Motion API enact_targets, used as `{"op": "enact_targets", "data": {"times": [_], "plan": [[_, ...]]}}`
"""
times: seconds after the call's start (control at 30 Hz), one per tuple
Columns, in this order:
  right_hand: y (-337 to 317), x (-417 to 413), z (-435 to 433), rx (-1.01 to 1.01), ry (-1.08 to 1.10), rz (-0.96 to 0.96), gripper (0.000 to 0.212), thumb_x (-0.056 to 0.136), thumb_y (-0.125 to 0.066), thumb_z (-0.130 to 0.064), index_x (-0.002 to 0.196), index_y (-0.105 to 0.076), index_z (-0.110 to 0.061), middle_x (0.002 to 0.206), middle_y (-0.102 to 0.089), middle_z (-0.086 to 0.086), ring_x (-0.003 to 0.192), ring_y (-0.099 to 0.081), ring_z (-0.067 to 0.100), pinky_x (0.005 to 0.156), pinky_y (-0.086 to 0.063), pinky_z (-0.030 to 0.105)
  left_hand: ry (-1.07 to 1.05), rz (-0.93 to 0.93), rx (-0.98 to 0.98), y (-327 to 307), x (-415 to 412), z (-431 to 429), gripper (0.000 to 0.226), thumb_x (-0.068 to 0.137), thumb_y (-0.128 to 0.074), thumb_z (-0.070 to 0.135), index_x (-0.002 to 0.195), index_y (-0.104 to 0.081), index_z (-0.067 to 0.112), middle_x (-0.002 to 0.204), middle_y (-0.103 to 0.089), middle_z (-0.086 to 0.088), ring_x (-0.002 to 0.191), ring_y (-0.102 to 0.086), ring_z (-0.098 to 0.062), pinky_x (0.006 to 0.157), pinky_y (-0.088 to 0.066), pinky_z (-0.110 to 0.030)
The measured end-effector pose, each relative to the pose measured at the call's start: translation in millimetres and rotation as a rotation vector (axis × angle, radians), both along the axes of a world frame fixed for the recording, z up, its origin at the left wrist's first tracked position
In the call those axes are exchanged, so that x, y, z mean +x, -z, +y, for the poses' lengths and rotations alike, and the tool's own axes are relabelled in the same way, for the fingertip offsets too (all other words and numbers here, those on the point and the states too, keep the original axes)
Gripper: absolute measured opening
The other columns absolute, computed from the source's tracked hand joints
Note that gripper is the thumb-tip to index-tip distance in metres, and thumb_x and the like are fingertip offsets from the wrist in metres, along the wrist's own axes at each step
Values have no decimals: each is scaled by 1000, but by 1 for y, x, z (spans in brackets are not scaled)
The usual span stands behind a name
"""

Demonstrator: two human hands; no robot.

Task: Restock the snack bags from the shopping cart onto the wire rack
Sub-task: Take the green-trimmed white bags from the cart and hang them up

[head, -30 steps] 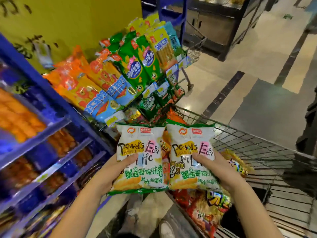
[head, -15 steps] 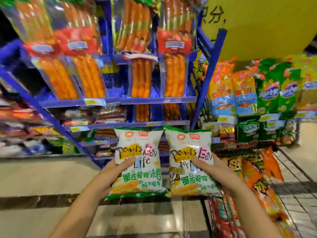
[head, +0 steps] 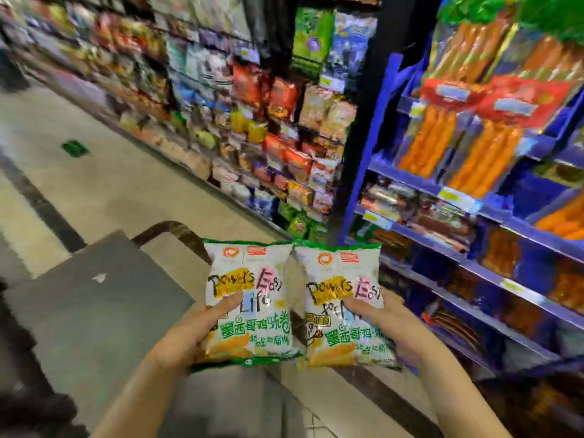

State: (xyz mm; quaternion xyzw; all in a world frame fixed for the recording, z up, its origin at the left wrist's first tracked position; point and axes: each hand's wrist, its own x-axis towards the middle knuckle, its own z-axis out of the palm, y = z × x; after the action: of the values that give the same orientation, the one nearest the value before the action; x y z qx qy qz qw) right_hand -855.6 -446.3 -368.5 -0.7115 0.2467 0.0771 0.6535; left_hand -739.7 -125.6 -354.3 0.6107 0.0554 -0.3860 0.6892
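Low in the centre of the frame, two matching white-and-green snack bags stand upright side by side, with their inner edges touching or very nearly so. The left hand [head: 192,330] has its grip closed on the lower half of the left snack bag [head: 249,279], thumb across the printed front and fingers hidden behind. The right hand [head: 382,324] pinches the right snack bag [head: 338,279] the same way.

Both fronts face the person, probably so that the bags can go onto the rack label-out. Holding them low and flat likely spares the puffed contents from crushing.

Neither the shopping cart nor the wire rack is in view. Blue shelving [head: 442,191] with orange sausage packs [head: 426,143] fills the right of the frame, and a blurred snack aisle [head: 252,121] runs off toward the upper left. The bags appear to be in mid-carry, not yet placed.
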Motion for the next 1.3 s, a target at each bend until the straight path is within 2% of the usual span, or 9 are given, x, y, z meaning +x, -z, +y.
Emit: {"op": "enact_targets", "data": {"times": [0.1,0.23,0.33,0.5,0.63,0.93,1.07,1.17,1.3], "plan": [[-8,51,59,4,-75,-7,86,80,-82,-52,150,-34,-36,130,-44,-26,125,-49,11,102,-35,28,-161,16,-18,5,13,69,44,94,-68,26,135,-64,12,125,-72,-19,113,-71,-39,104,-51,-58],[-11,119,116,47,-296,20,61,78,-85,-49,132,-60,-37,126,-72,-12,112,-70,11,102,-53,40,-325,56,-15,11,23,137,45,93,-73,25,134,-62,8,123,-72,-24,114,-69,-46,105,-48,-64],[1,175,152,50,-381,21,87,72,-88,-57,147,-46,-38,134,-67,-14,113,-70,6,96,-55,35,-470,60,-15,16,28,178,52,87,-76,30,134,-63,10,122,-73,-22,112,-71,-44,106,-48,-63],[4,255,221,31,-537,43,35,87,-79,-31,106,-53,-42,94,-66,-24,66,-64,-17,54,-48,7,-630,71,-8,22,51,227,42,91,-69,27,130,-64,11,119,-75,-19,107,-73,-40,96,-57,-54],[21,336,255,126,-652,32,81,61,-91,-60,132,-57,-36,118,-75,-13,102,-72,3,79,-54,24,-713,63,-16,22,101,249,41,95,-66,26,132,-62,9,121,-74,-20,109,-73,-40,93,-60,-51],[9,515,293,147,-738,9,66,68,-86,-46,127,-59,-32,110,-78,-10,100,-75,11,86,-58,35,-819,-35,-20,3,254,271,41,93,-65,21,133,-63,9,122,-73,-21,108,-73,-38,79,-64,-43],[4,574,319,133,-765,13,85,57,-93,-61,131,-58,-33,116,-77,-8,105,-74,16,98,-56,46,-862,-55,-18,7,300,297,67,78,-89,39,134,-64,13,129,-70,-20,118,-68,-41,106,-49,-59],[6,614,344,125,-788,10,87,56,-92,-63,132,-58,-35,118,-76,-9,106,-74,12,94,-56,40,-871,-77,-26,13,337,321,79,67,-94,43,134,-65,14,131,-69,-21,121,-66,-43,112,-42,-63],[10,662,383,136,-780,-2,70,70,-85,-47,132,-58,-32,114,-77,-12,99,-74,5,76,-55,25,-853,-62,-22,25,388,359,49,93,-76,31,137,-63,13,130,-70,-20,118,-68,-41,106,-49,-59]]}}
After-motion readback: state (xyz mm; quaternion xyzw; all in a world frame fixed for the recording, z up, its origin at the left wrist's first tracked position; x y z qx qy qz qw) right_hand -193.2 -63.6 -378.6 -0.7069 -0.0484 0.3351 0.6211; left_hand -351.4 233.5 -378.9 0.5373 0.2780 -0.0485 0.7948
